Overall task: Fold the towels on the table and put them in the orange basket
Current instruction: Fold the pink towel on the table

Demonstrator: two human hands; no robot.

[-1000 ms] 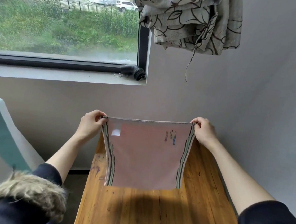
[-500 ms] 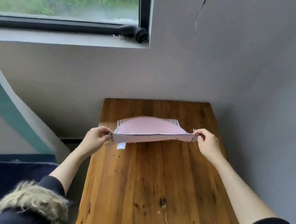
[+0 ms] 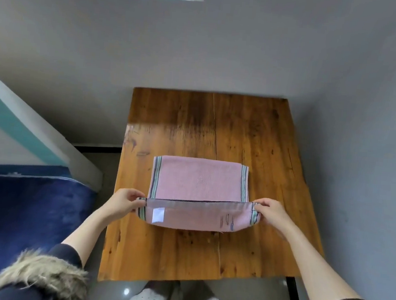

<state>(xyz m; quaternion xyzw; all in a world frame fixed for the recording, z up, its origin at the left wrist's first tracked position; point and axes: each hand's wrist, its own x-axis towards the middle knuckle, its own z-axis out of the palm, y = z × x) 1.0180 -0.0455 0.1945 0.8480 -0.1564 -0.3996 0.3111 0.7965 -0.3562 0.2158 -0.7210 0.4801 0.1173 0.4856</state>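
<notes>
The pink towel (image 3: 198,186), held up a second ago, now lies on the counter (image 3: 265,144); left hand (image 3: 124,202) and right hand (image 3: 270,213) pinch its near corners, mid-fold.

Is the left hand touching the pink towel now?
Touching. In the head view the left hand pinches the near left corner of the pink striped cloth towel, with no gap between fingers and fabric.

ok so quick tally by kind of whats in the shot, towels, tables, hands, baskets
towels: 1, the pink towel, half folded on the table
tables: 1, the wooden table
hands: 2, the left hand and the right hand, each pinching a towel corner
baskets: 0 in view
total: 4
</notes>
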